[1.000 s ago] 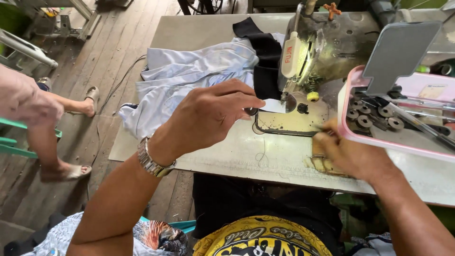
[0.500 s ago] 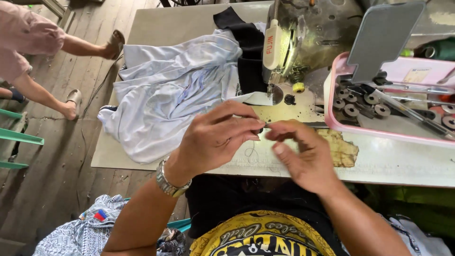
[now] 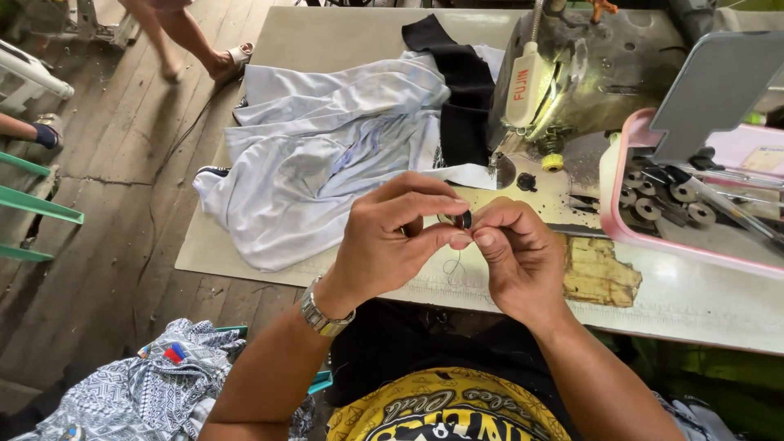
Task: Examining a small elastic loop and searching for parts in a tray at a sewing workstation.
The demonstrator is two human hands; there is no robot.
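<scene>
Pinched between the fingertips of both hands, the small dark bobbin (image 3: 462, 220) sits in the narrow gap where the left hand (image 3: 390, 245) and right hand (image 3: 518, 257) meet, above the table edge (image 3: 490, 298) before the sewing machine (image 3: 572, 77). Fine thread (image 3: 452, 268) dangles below; so shallow a hold could let the bobbin slip and drop, or the thread snag and unwind

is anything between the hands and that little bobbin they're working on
No. The left hand and right hand both pinch the small dark bobbin directly in their fingertips above the table edge, with nothing visible between; a thin thread dangles beneath it.
</scene>
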